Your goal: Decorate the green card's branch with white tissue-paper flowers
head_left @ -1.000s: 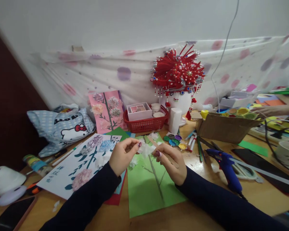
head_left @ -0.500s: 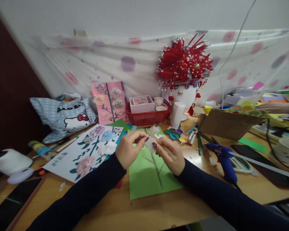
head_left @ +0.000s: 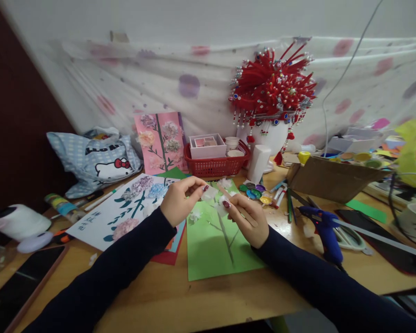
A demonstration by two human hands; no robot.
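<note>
Above the green sheet [head_left: 211,259], which bears a painted dark stem, both hands are raised close together. My left hand [head_left: 180,200] pinches a small piece of thin white paper [head_left: 209,193] between thumb and fingertips. Another white scrap [head_left: 222,206] is in my right hand [head_left: 247,219], at the thumb and index finger; a thin tan stick [head_left: 223,188] also shows by these fingers. A crumpled white tuft [head_left: 195,216] lies on the green sheet below my left hand, and another [head_left: 224,183] sits near its far edge.
Paint pots [head_left: 253,193], markers [head_left: 280,194] and a blue glue gun [head_left: 321,231] are to the right. Behind stand a red basket [head_left: 217,165] and a red headdress [head_left: 275,88]. At left are a flower picture [head_left: 97,231], a bag [head_left: 90,162] and a phone [head_left: 24,286].
My hands have moved slightly apart, each with white paper at its fingertips. The white tuft on the green sheet has come into view. At far right, a yellow sheet now appears raised.
</note>
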